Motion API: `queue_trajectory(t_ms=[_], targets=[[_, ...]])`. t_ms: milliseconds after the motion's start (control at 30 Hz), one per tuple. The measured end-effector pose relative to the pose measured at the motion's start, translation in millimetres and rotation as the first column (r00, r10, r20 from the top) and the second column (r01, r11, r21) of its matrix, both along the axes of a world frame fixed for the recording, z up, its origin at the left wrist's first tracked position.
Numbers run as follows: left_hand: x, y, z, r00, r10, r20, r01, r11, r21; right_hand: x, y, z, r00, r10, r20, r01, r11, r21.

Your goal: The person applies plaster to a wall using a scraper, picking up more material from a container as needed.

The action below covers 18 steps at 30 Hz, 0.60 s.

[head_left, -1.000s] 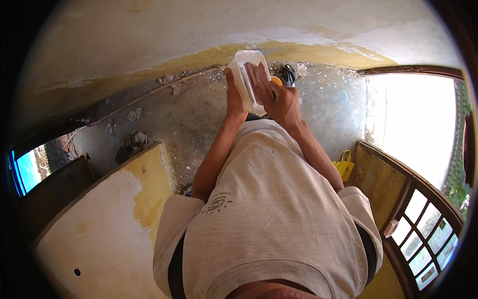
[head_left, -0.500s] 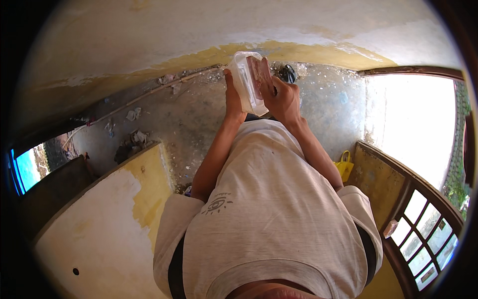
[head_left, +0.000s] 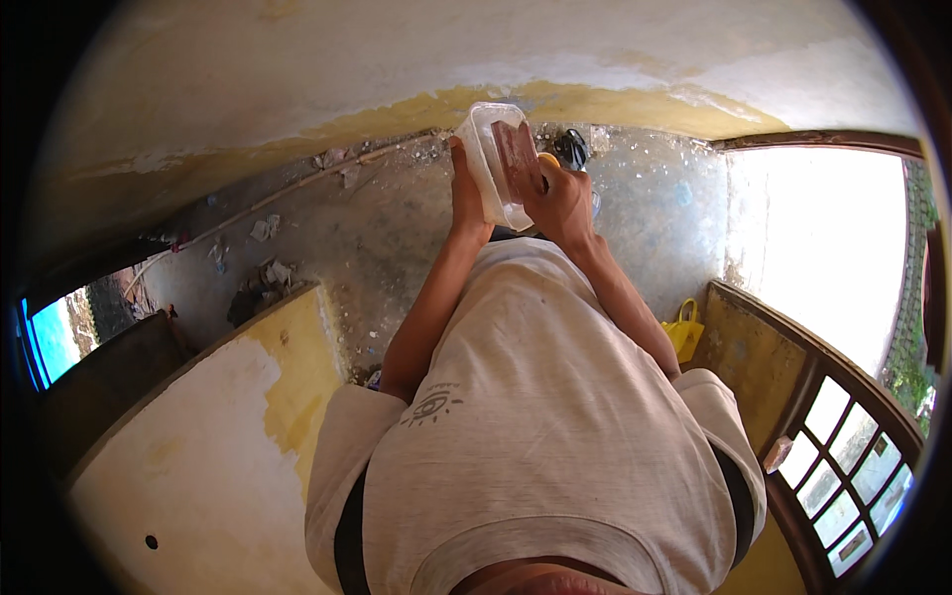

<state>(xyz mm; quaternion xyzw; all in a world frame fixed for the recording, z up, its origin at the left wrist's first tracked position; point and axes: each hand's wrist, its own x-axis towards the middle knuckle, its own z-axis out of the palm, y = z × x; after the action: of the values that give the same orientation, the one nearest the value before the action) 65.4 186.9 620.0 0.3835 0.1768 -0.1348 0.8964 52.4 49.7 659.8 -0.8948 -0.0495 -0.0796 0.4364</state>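
Note:
At the upper middle, in front of the wall, my left hand (head_left: 468, 203) is closed round the left side of a whitish translucent plastic tub (head_left: 480, 149). My right hand (head_left: 561, 204) grips a flat, reddish-brown putty spreader (head_left: 514, 157) with a smeared, rectangular face. The spreader is tilted over the tub's opening, its lower part reaching inside. A small yellowish rounded part shows just above my right knuckles; I cannot tell whether it belongs to the spreader. What lies at the bottom of the tub is mostly hidden by the spreader.
Ahead rises a wall (head_left: 555, 55) with white patches over yellow paint. A long pole (head_left: 297, 186) and scraps lie along its foot. A black object (head_left: 572, 147) sits beyond my right hand. A yellow bag (head_left: 684, 330) stands by the low wall at right, near a bright doorway (head_left: 818, 238).
The spreader has turned slightly and dipped a little toward the tub in my right hand. The yellowish part above my knuckles has come into sight. My left hand and the tub have barely moved.

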Motion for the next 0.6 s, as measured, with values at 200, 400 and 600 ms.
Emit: queue_trajectory(t_ms=[200, 400, 600], targets=[[-2.0, -3.4, 4.4, 0.999, 0.006, -0.038, -0.004, 0.999, 0.038, -1.4, -2.6, -5.4, 1.000, 0.024, 0.003, -0.024, 0.999, -0.021], [-3.6, -4.5, 13.0, 0.999, 0.016, -0.039, -0.018, 0.999, -0.046, -4.4, 0.1, -2.7, 1.000, 0.013, -0.008, -0.013, 1.000, 0.001], [-3.2, -4.3, 5.8, 1.000, 0.029, -0.009, -0.030, 0.998, -0.058, -10.0, -3.2, 2.7, 1.000, -0.013, 0.010, 0.013, 1.000, 0.001]])
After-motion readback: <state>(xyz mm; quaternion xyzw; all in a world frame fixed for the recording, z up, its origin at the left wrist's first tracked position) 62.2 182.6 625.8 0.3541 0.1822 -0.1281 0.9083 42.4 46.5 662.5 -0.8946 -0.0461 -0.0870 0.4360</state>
